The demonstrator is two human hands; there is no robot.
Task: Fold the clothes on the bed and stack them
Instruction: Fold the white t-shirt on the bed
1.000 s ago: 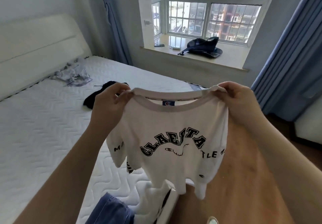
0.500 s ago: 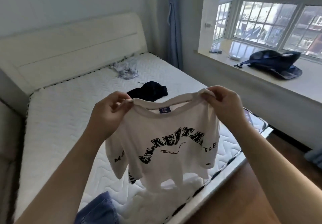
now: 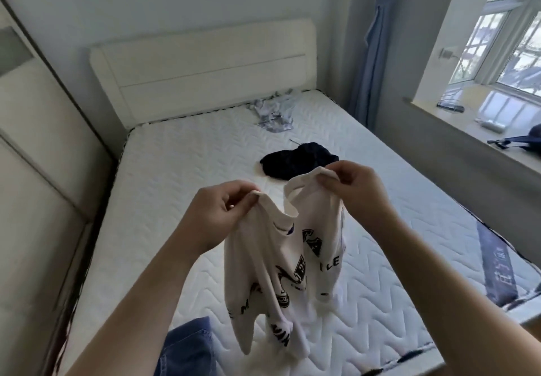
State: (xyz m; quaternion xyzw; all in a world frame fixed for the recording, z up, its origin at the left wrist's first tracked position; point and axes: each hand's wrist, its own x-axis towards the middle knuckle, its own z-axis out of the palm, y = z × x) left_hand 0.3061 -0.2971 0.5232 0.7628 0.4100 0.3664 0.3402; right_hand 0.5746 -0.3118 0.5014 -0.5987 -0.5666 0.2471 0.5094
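A white T-shirt (image 3: 263, 261) with black lettering hangs in the air over the bed (image 3: 181, 176). My left hand (image 3: 218, 214) pinches its left shoulder near the collar. My right hand (image 3: 355, 187) pinches the other shoulder, a little higher and close to the left hand, so the shirt sags into vertical folds. Its hem touches the mattress near the front edge. A dark navy garment (image 3: 298, 160) lies crumpled on the mattress behind the shirt. A blue denim piece (image 3: 187, 346) lies at the near edge, partly behind my left forearm.
A pale patterned garment (image 3: 273, 112) lies bunched by the white headboard (image 3: 205, 65). A wardrobe (image 3: 35, 170) stands along the bed's left side. On the right, a windowsill (image 3: 474, 129) carries a dark bag (image 3: 524, 141) and small items. A blue curtain (image 3: 371, 53) hangs in the corner.
The view has swung left onto the bed. My hands have come closer together, so the shirt, held flat and spread before, now droops in folds, its hem on the mattress.
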